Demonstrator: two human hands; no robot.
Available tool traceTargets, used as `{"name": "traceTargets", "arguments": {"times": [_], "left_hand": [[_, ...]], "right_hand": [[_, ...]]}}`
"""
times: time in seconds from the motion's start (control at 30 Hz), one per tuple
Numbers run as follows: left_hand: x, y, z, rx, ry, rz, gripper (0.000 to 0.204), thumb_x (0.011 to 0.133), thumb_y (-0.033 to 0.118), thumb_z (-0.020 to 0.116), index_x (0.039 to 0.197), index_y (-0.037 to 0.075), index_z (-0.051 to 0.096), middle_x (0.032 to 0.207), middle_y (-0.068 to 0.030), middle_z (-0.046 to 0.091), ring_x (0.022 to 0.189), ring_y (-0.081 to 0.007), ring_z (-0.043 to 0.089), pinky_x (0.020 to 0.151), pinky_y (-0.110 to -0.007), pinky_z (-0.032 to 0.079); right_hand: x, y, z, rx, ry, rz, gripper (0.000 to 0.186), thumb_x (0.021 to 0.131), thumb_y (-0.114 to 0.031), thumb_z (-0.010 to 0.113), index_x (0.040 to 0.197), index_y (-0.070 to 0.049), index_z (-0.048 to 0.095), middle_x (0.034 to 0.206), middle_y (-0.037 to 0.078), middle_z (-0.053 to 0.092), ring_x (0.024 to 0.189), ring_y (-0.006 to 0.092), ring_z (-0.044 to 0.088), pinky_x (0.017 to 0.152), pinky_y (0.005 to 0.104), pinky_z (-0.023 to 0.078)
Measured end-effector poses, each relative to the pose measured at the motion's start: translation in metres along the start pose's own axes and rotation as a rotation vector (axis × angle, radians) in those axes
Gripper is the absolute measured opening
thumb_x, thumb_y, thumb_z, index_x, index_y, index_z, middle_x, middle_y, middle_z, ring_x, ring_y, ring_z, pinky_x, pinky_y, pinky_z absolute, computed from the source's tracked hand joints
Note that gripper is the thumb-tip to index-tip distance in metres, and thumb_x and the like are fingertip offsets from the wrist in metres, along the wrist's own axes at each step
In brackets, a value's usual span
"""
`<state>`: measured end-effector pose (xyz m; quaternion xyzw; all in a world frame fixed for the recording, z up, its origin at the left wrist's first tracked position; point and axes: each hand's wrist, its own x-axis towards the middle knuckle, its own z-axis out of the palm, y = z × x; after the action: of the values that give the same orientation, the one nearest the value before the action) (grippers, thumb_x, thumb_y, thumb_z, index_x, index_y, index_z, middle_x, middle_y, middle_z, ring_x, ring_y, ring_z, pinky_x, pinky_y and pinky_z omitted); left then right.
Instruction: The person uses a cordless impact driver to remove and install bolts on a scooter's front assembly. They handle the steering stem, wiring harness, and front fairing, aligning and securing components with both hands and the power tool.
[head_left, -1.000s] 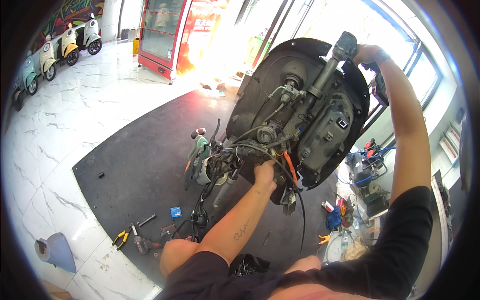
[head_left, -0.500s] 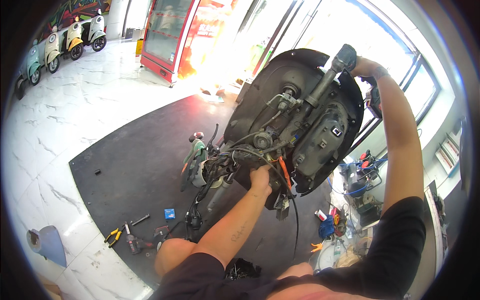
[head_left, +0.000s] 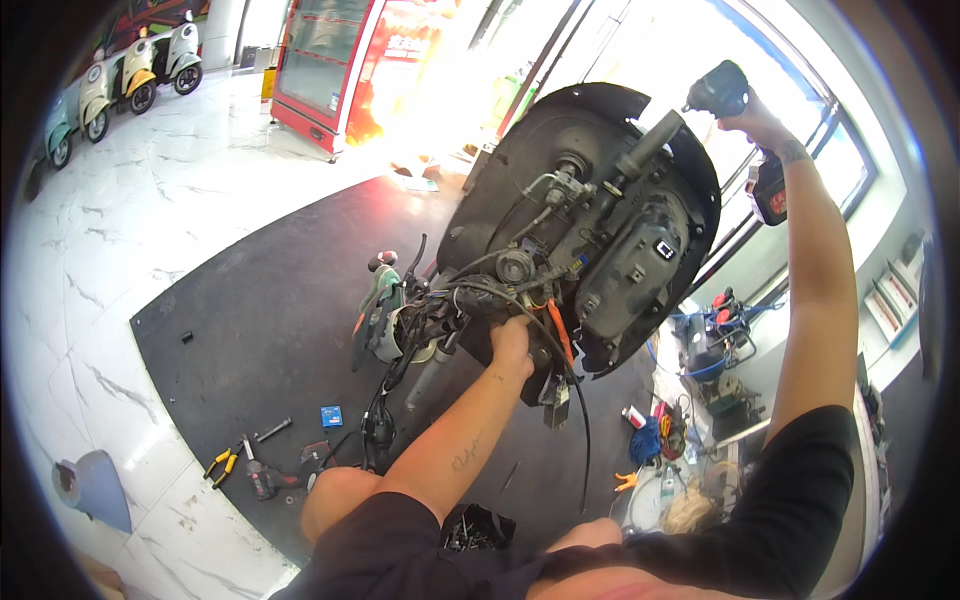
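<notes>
My right hand (head_left: 752,118), raised at the upper right, is wrapped round the handle of a dark cordless power driver (head_left: 718,92) with a black and red battery. The driver's nose points left and stands apart from the upper end of a dark tube (head_left: 655,140). That tube runs along a large black scooter body section (head_left: 545,150), held tilted in front of me. My left hand (head_left: 512,345) is closed on the lower part of this section, below a bundle of cables (head_left: 470,290); its fingertips are partly hidden. An orange cable (head_left: 560,330) hangs just right of it.
A dark mat (head_left: 250,310) covers the floor. Yellow-handled pliers (head_left: 222,466), another power tool (head_left: 262,478) and a small blue box (head_left: 331,416) lie at lower left. A black tray of small parts (head_left: 478,528) is near my legs. Scooters (head_left: 140,75) stand far left.
My right hand has moved up and right with the driver, whose nose has come away from the tube's end. The left hand keeps its hold; the whole view has shifted slightly.
</notes>
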<state>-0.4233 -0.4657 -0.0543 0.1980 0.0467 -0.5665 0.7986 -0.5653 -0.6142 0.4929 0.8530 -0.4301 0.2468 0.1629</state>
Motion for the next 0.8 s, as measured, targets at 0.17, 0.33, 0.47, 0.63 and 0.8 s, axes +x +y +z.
{"name": "traceTargets", "arguments": {"times": [0.17, 0.33, 0.47, 0.63, 0.8], "left_hand": [[0.011, -0.004, -0.005, -0.014, -0.026, -0.04, 0.041, 0.09, 0.0, 0.064, 0.13, 0.001, 0.056, 0.117, -0.0148, 0.068, 0.1, -0.0289, 0.07, 0.084, -0.045, 0.058], [0.007, 0.0, -0.005, 0.022, -0.016, -0.074, 0.028, 0.09, 0.001, 0.063, 0.117, -0.001, 0.064, 0.106, -0.0148, 0.071, 0.091, -0.0296, 0.072, 0.079, -0.045, 0.059], [0.004, 0.009, -0.005, 0.11, -0.088, -0.145, 0.024, 0.091, 0.007, 0.06, 0.113, -0.002, 0.067, 0.101, -0.0169, 0.073, 0.086, -0.0316, 0.074, 0.076, -0.047, 0.061], [0.022, 0.031, -0.012, 0.347, -0.123, -0.316, 0.023, 0.097, 0.026, 0.06, 0.106, 0.006, 0.069, 0.097, -0.0106, 0.073, 0.078, -0.0256, 0.072, 0.07, -0.039, 0.059], [-0.014, 0.075, 0.005, 0.956, -0.126, -0.415, 0.035, 0.103, 0.044, 0.065, 0.108, 0.01, 0.07, 0.099, -0.0055, 0.073, 0.081, -0.0206, 0.07, 0.069, -0.034, 0.058]], "right_hand": [[-0.049, 0.026, -0.04, 0.226, 0.125, 0.125, 0.049, 0.084, -0.043, 0.084, 0.111, -0.007, 0.063, 0.074, -0.002, 0.057, 0.062, 0.0093, 0.054, 0.059, 0.0281, 0.045], [-0.148, 0.047, -0.067, 0.548, 0.286, 0.192, 0.038, 0.088, -0.039, 0.083, 0.104, -0.009, 0.067, 0.072, -0.004, 0.055, 0.059, 0.0076, 0.05, 0.055, 0.0278, 0.041], [-0.294, 0.057, -0.063, 0.54, 0.296, 0.156, 0.039, 0.087, -0.024, 0.081, 0.117, -0.005, 0.065, 0.076, -0.004, 0.056, 0.062, 0.0064, 0.051, 0.058, 0.027, 0.041], [-0.507, 0.036, -0.019, 0.455, 0.247, 0.45, 0.081, 0.065, -0.009, 0.083, 0.14, -0.003, 0.053, 0.127, 0.009, 0.066, 0.114, 0.0208, 0.065, 0.104, 0.0362, 0.05], [-0.655, 0.046, 0.051, 0.558, 0.266, 0.817, 0.08, 0.071, -0.013, 0.094, 0.137, 0.003, 0.051, 0.129, 0.015, 0.062, 0.115, 0.0256, 0.062, 0.103, 0.0374, 0.049]]}}
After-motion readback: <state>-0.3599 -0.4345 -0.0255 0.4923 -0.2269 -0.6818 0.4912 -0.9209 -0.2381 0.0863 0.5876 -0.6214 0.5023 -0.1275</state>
